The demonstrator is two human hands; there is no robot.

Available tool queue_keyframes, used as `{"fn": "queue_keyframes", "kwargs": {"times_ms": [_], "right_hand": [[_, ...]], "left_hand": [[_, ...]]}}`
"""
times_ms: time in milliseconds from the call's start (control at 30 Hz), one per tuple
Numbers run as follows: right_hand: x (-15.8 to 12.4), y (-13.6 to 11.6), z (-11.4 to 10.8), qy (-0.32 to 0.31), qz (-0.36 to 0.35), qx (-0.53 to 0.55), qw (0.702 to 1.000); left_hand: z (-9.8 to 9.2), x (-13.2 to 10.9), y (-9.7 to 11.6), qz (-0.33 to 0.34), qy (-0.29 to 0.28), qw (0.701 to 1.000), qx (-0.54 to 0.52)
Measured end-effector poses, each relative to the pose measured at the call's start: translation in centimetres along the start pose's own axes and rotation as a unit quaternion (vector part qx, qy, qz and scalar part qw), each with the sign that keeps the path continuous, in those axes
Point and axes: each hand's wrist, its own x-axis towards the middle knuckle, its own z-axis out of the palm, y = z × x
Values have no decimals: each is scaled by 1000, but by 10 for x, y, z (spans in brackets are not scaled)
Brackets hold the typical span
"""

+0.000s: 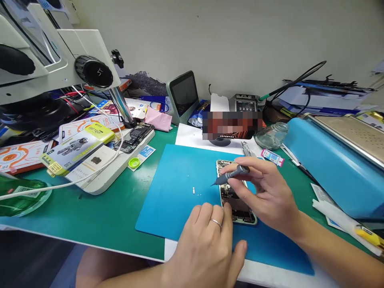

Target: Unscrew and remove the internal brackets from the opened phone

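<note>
Here, nearest the camera, the left hand [205, 242] has its fingers bent downward, the index fingertip at the lower left side of an opened phone [240, 211]; whether it pinches anything underneath, I cannot tell. A ring [215, 222] circles one of its fingers. The right hand [267, 196] grasps a dark grey screwdriver [237, 173] between thumb and fingers, the thin tip pointing left over the mat, just beside the phone's left edge. The phone lies on a blue mat [168, 192], its inner parts bare, partly covered by both hands. Left of it on the mat sits a small metal piece [193, 191], with tiny specks near it. Around the mat spreads a green tabletop [114, 220], with a green bottle [21, 196] at the far left and a yellow-ended cutter [367, 235] at the right. Farther in, a yellow battery box [85, 146] and a second opened phone [135, 138] rest on a pale base on the left; a large blue case [318, 164] lies on the right. Beyond the mat are metal tweezers [247, 149] and a glass jar [273, 136]. Farther back stand a dark-screened device [184, 94] and a small lit display unit [245, 104], before a pale wall [225, 40].
</note>
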Motion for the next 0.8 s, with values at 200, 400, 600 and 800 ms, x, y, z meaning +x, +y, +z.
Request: {"fn": "queue_keyframes", "kwargs": {"times_ms": [200, 400, 600, 800], "right_hand": [[-7, -1, 9, -54, -18, -30, 998], [-5, -2, 8, -68, -8, -47, 997], [-6, 0, 10, -56, -37, -23, 997], [0, -3, 9, -72, -13, -48, 996]], "left_hand": [[3, 0, 1, 5, 30, 999, -18], [4, 0, 1, 10, 41, 999, -20], [6, 0, -1, 18, 40, 999, -22], [3, 0, -1, 19, 32, 999, -13]]}}
